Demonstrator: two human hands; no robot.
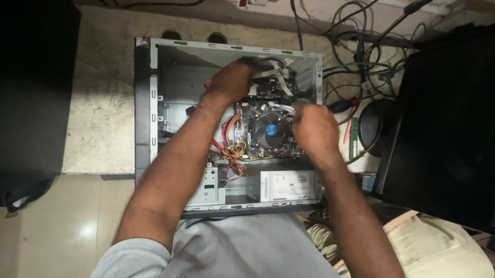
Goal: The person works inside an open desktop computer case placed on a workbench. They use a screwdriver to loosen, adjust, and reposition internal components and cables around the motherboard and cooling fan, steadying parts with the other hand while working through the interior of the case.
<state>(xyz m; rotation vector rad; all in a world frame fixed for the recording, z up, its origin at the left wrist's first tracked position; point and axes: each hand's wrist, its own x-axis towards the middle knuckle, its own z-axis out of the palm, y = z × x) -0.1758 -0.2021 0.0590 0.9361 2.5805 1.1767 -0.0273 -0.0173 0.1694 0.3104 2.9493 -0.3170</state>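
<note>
The open computer case (145, 116) lies on its side on the stone counter (100, 111); inside, the motherboard (258, 149) carries the round cooler fan (270, 129); the left hand (232, 79) rests curled on grey ribbon cables (279, 75); the right hand (316, 128) is closed beside the fan, on what I cannot tell; best to work gently, supporting the board and never tugging wires

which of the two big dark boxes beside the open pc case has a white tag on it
The black box on the right, next to the tangle of cables; a white tag hangs at its right edge. The dark box on the left shows no tag.
</note>
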